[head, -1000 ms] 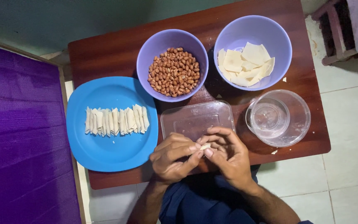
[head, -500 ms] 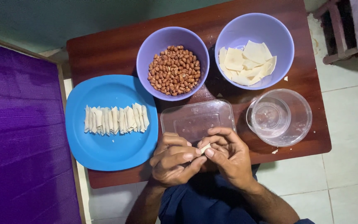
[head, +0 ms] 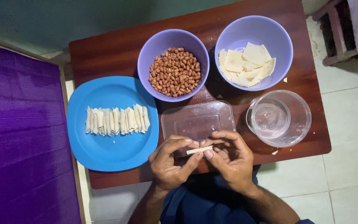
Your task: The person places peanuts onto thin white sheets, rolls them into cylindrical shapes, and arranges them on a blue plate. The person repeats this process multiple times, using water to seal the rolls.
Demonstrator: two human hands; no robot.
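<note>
- Both hands, left hand [head: 168, 166] and right hand [head: 231, 159], pinch a little dough roll [head: 199, 150] between fingertips, so it stays tight.
- It sits just over the clear lid [head: 197, 122], near the table's front edge.
- Long axis runs left-right, slightly tilted.
- Finished rolls [head: 117, 120] are lined up on the blue plate [head: 108, 151], probably for easy reach.

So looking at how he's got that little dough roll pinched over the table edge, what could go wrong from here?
1. The thin roll is pinched only by the fingertips of the left hand and right hand, near the table's front edge; a slip could drop it to the lap or floor.
2. The clear bowl sits close to the right hand; an elbow swing might knock it.
3. Hard pinching may unroll or tear the wrapper.
</note>
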